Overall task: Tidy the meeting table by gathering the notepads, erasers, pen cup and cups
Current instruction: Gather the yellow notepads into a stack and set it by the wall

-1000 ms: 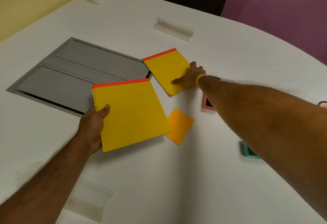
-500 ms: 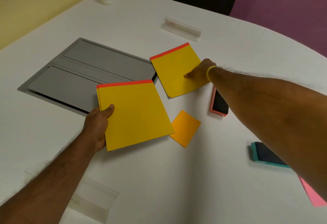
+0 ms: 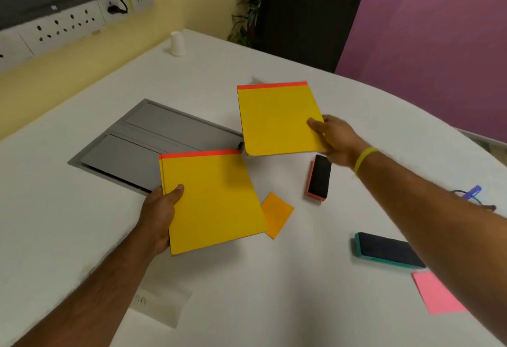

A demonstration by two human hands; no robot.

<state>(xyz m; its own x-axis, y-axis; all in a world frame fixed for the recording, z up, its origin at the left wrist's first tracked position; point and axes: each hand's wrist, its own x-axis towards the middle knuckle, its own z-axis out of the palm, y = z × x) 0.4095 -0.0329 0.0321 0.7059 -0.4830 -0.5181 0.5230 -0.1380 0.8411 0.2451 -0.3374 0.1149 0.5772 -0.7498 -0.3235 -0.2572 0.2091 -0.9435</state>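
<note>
Right hand [image 3: 333, 138] pinches far yellow notepad [image 3: 277, 119] at right edge, thumb on top; pad looks raised off worktop [image 3: 247, 291].
Left hand [image 3: 157, 215] clamps near notepad stack [image 3: 214, 201] at left edge.
Risk: one-edge pinch, so pad may sag, swivel or slip during merge; stack may fan.
Pink eraser [image 3: 318, 178] and teal eraser [image 3: 386, 249] lie uncollected.

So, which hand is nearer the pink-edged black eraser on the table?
Right. The right hand, gripping a yellow notepad, is just beyond the pink-edged black eraser; the left hand, gripping a yellow notepad stack, is well to its left.
</note>
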